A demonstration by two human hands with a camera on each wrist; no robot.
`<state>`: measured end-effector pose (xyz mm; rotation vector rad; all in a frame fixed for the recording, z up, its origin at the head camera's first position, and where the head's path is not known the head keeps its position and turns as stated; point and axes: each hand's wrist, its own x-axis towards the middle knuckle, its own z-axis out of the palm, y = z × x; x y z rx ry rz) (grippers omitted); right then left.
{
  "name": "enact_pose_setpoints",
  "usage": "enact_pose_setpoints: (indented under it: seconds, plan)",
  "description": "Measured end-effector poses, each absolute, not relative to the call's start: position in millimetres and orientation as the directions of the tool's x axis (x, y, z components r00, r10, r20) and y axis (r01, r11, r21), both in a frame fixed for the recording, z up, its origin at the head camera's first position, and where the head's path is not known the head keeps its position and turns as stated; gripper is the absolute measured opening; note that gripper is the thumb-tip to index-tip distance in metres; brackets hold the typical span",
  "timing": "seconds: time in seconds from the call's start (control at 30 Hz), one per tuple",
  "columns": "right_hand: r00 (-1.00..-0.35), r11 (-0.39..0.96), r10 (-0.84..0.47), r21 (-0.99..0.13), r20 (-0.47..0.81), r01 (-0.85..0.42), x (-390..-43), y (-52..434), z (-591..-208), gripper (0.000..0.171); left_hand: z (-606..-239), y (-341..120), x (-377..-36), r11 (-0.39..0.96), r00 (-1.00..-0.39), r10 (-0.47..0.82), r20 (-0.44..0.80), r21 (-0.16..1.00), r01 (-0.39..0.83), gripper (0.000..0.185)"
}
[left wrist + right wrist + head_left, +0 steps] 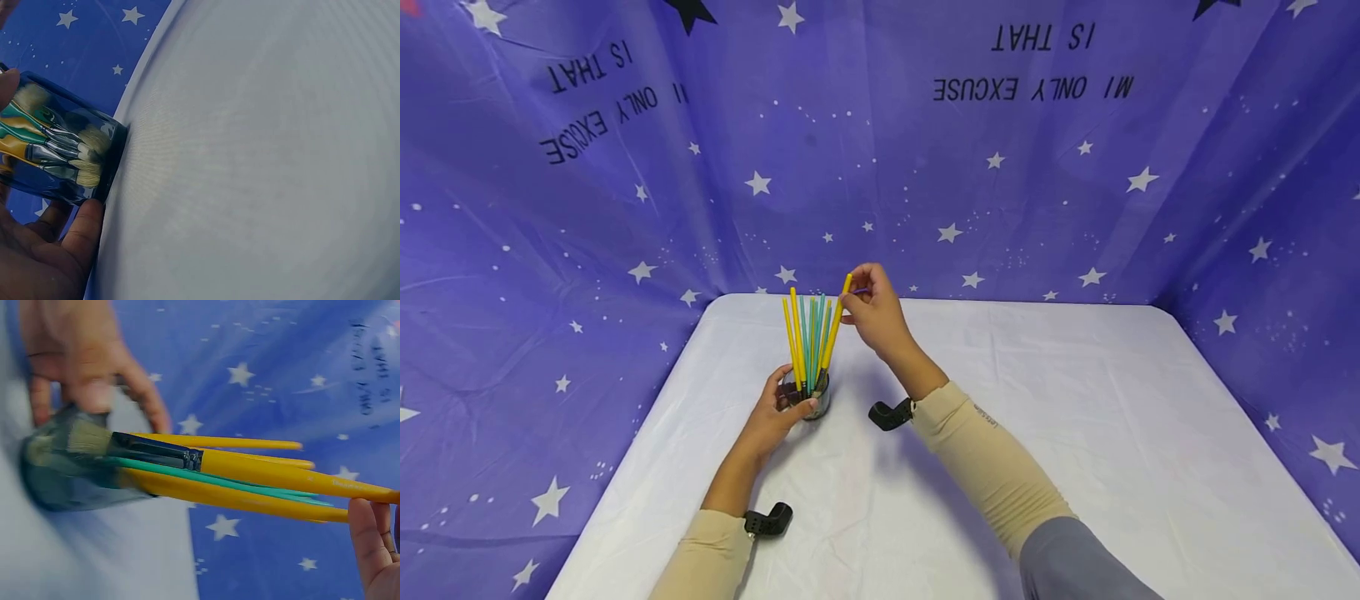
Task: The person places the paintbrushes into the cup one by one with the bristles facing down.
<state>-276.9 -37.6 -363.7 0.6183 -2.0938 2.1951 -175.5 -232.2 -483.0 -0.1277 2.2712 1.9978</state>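
A clear glass jar [810, 398] stands on the white table [1000, 433] and holds several yellow and teal paintbrushes [808, 333], handles up. My left hand [790, 402] grips the jar from its left side, thumb across the front. My right hand [852, 305] pinches the top of one yellow brush [837, 321] that leans right out of the bunch. In the right wrist view this brush [281, 475] has a black ferrule, its bristles are inside the jar [62, 472], and my fingertips [372, 547] are at the handle's end. The left wrist view shows bristles at the jar's [62, 150] bottom.
A purple star-printed cloth [587, 233] with upside-down lettering hangs close behind and on both sides of the table. Black camera mounts sit on both wrists [889, 413]. The tabletop's rounded far corners meet the cloth.
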Motion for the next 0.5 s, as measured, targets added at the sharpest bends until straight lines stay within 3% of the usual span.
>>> enact_pose_setpoints:
  seconds: [0.5]
  plan:
    - [-0.928, 0.075, -0.304, -0.965, 0.216, -0.25, -271, -48, -401, 0.023, -485, -234, -175, 0.146, -0.991, 0.0, -0.137, 0.98, -0.136, 0.084]
